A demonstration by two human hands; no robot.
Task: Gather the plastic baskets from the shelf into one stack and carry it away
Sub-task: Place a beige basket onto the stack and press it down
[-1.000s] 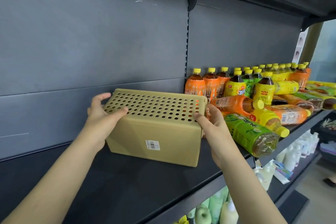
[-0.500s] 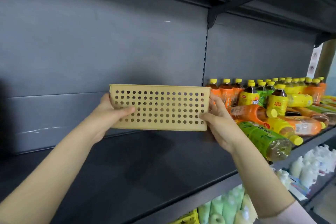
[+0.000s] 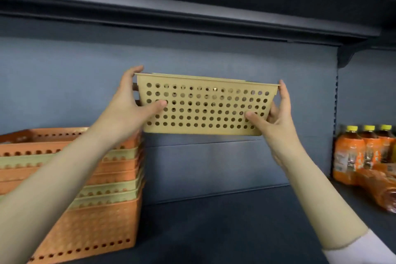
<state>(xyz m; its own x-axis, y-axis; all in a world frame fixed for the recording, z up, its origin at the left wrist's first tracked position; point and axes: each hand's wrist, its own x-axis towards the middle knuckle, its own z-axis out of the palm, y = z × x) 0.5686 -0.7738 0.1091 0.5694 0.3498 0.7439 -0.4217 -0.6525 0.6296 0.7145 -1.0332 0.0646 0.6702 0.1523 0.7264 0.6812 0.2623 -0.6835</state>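
Note:
I hold a tan plastic basket [image 3: 205,107] with round holes in its side up in the air, rim upward, above the dark shelf [image 3: 225,227]. My left hand [image 3: 132,103] grips its left end and my right hand [image 3: 276,113] grips its right end. To the lower left, a stack of nested orange and pale green baskets [image 3: 102,195] stands on the shelf, partly hidden behind my left forearm. The held basket is to the right of the stack and higher than its top.
Orange drink bottles with yellow caps [image 3: 362,152] stand at the right end of the shelf, with a lying bottle [image 3: 381,188] in front. The upper shelf's underside [image 3: 192,10] hangs close above. A grey back panel [image 3: 64,83] closes the rear.
The tan basket was lifted off the shelf, turned rim-up and carried left. The view swung left too, so the basket stack appeared and most bottles left the frame.

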